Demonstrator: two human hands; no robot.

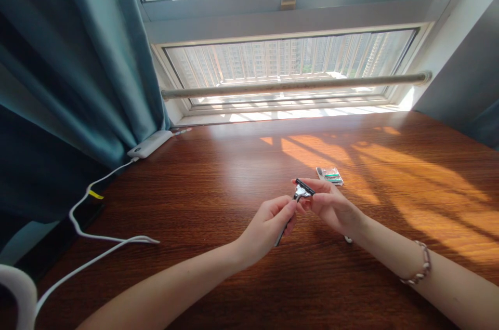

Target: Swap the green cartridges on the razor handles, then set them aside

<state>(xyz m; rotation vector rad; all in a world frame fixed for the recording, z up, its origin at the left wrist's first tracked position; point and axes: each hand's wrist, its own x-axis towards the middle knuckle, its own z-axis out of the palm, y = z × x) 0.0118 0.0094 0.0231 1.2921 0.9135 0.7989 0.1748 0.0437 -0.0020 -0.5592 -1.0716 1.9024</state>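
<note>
A razor with a dark handle and a silver and black head is held above the brown table. My left hand is closed round its handle, whose lower end sticks out below the fingers. The fingers of my right hand pinch the razor's head from the right side, thumb in front. Just behind my right hand lies a small clear pack with green and silver parts. A small white object is partly hidden under my right wrist.
On the wooden table, a white power strip lies at the back left by the blue curtain. Its white cable loops along the left side. A window with a rail stands behind.
</note>
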